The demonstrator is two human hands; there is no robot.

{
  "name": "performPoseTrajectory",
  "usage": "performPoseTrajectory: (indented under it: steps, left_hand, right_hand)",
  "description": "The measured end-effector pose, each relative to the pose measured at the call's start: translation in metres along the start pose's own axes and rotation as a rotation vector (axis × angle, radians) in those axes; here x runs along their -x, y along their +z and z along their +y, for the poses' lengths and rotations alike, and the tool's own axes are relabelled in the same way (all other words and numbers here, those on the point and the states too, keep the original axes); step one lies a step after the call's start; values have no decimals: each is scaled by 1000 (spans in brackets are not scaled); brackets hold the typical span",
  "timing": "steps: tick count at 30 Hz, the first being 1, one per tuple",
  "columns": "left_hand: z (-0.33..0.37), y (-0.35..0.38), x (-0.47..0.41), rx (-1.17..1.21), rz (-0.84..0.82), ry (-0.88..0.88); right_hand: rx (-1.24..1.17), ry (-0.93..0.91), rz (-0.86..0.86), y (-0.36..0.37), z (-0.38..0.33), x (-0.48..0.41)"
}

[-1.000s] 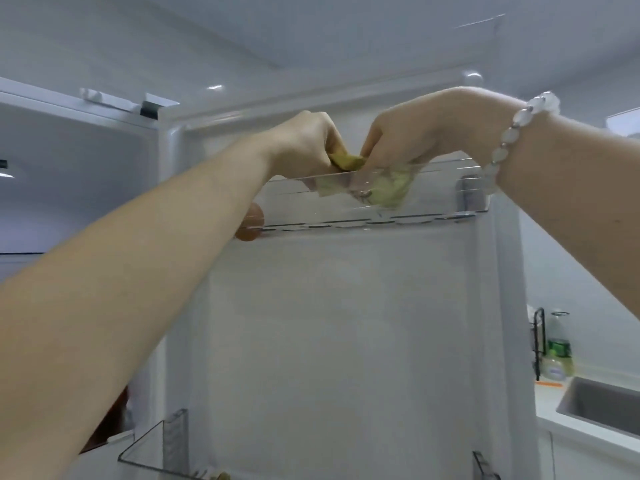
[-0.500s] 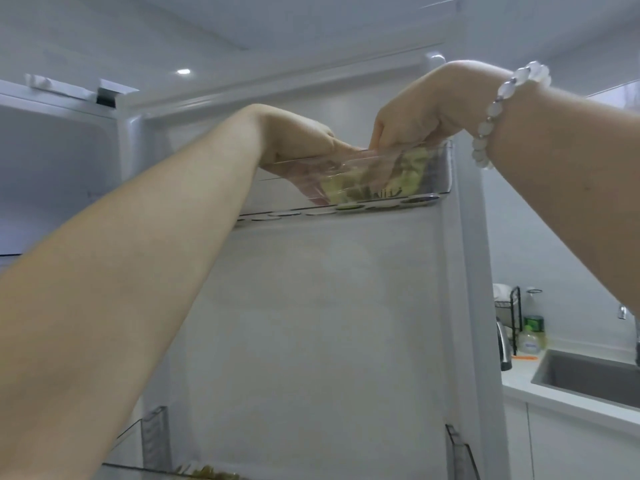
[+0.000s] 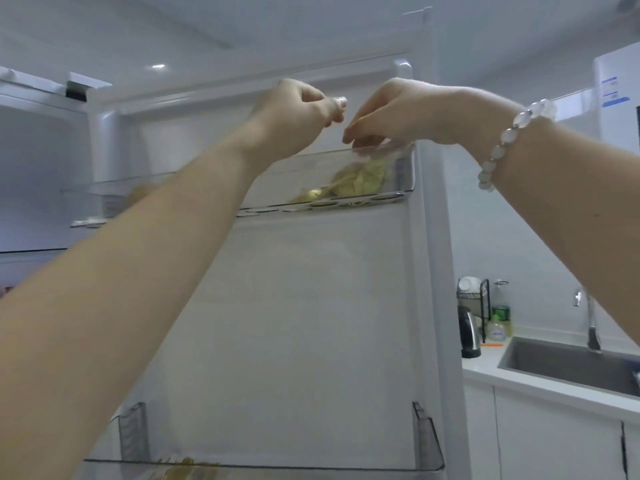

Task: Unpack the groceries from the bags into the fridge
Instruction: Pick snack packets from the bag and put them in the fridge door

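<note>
Unpacking step: person is working at the top door shelf (image 3: 304,174) of the open fridge door (image 3: 311,306). I'm judging the packets as already placed, not being grabbed.
Left hand (image 3: 294,110): is hovering above the shelf rim, left of the other hand. Fingers are curling loosely with nothing showing in them. Tips are blurring, so not fully sure.
Right hand (image 3: 401,114): is hanging over the shelf's right end with fingers drooping. Tips are bunching together right at the rim, pinching nothing visible.
Packets (image 3: 360,178): yellow-green, lying inside the shelf toward its right end, showing through the clear front wall.
Packets vs grip: are sitting just below the right fingertips and apart from them, lower and to the right of the left hand. Neither hand is touching them.
Why so high: shelf is sitting at the door's top and its open rim is facing up, so both arms are reaching over it.
Why right end: probably leaning on the end wall so they aren't sliding.
Lower shelf (image 3: 429,441): is holding more yellowish items at the frame's bottom edge; can't tell what.
Bracelet (image 3: 509,140): is sitting on the right wrist, clear of the shelf.
Sink (image 3: 568,365), kettle (image 3: 469,336): are sitting off right, not involved.
Bags: not showing in view.
</note>
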State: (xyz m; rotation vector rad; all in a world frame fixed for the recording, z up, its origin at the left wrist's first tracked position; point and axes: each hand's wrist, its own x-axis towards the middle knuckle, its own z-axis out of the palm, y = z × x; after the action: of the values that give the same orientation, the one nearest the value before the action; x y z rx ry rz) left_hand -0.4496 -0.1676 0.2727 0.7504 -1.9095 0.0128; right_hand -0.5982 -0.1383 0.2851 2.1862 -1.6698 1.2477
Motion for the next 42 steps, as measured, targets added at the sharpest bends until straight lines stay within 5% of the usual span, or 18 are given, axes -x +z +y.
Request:
performPoseTrajectory:
  steps: [2,5,9,17,30,42]
  left_hand:
    - [10,15,6,48,256,129]
    - [28,49,27,-145,427,396]
    - [55,108,55,-170,491,664]
    - [96,254,116,-56,89,558]
    - [218,396,185,36,-313,601]
    - [413,503,236,370,-452,747]
  right_hand:
    - [-23,-48,228,-7,13,8]
    - [107,-139,520,-24,36,37]
    - [370,-13,607,-43,90,90]
    - [1000,349,297,-45,191,221]
    - [1286,704,102,-126,253,367]
    - [1367,1087,101,-265,313,533]
